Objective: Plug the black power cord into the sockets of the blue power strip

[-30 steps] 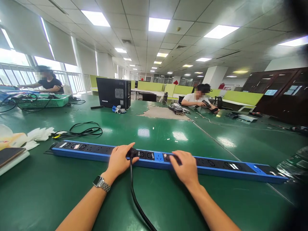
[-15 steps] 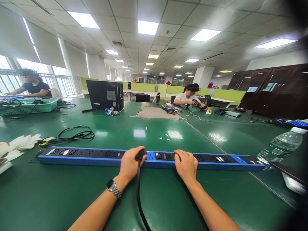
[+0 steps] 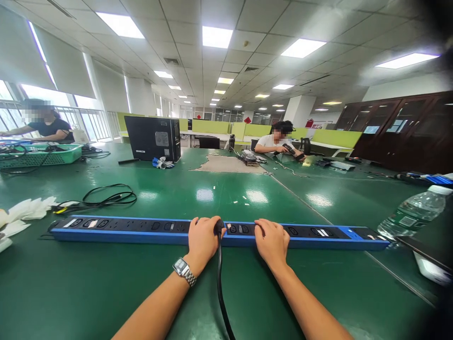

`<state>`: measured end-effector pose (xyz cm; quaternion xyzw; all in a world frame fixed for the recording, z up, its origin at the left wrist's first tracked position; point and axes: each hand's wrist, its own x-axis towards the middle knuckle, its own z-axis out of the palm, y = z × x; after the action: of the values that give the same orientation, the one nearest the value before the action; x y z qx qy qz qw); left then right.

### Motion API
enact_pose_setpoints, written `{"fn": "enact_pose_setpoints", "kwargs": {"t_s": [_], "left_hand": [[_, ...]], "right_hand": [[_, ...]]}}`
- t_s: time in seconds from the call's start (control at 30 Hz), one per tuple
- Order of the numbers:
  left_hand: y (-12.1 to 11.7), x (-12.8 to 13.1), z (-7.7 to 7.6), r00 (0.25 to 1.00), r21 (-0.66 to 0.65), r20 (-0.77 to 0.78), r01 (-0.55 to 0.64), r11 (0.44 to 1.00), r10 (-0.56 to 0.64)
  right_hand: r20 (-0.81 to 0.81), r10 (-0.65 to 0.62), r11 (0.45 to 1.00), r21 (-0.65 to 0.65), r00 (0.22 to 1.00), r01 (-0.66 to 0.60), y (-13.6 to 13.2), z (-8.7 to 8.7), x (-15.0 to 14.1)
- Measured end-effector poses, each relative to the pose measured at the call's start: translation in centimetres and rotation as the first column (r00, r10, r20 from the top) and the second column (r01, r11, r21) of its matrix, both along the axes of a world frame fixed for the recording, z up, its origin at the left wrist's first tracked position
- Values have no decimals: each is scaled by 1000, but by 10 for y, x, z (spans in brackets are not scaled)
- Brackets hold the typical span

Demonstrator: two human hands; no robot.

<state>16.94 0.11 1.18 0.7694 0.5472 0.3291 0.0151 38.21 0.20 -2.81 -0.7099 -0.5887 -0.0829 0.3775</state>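
A long blue power strip [image 3: 141, 238] with black sockets lies across the green table in front of me. My left hand [image 3: 203, 241], with a metal watch on the wrist, is closed on a black plug [image 3: 219, 227] at the blue socket section near the strip's middle. Whether the plug's pins sit in the socket is hidden. From the plug a thick black cable [image 3: 220, 278] runs down toward me. Farther right, my right hand [image 3: 272, 241] grips the strip, fingers curled over its top and far side.
A coiled black cable [image 3: 109, 194] and white gloves [image 3: 30, 210] lie at left. At right stands a tilted-looking water bottle [image 3: 414, 212]. Farther back are a computer case [image 3: 152, 138], a green basket [image 3: 46, 158] and two people seated at the table.
My left hand has moved right along the strip with the plug, onto the blue socket section, and the cable has followed. My right hand keeps its place on the strip.
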Motion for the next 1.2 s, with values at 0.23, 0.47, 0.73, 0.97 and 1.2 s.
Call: {"fn": "enact_pose_setpoints", "kwargs": {"t_s": [0.23, 0.47, 0.73, 0.97, 1.2], "left_hand": [[-3, -16, -9, 995, 4, -77, 63, 998, -62], [-2, -33, -13, 982, 22, -180, -58, 998, 61], [-2, -32, -16, 987, 40, -158, -25, 999, 31], [-3, -32, -14, 986, 9, -163, -21, 1000, 23], [-3, -31, -12, 983, -12, -179, -38, 999, 36]], "right_hand": [[126, 301, 944, 104, 945, -314, -14, 7, -42], [181, 403, 897, 118, 897, -427, -8, 15, -99], [108, 381, 879, 264, 918, -396, 5, 23, -86], [-287, 232, 887, 454, 929, -82, 5, 38, -29], [-280, 233, 966, 175, 931, -189, -4, 17, 22]]}}
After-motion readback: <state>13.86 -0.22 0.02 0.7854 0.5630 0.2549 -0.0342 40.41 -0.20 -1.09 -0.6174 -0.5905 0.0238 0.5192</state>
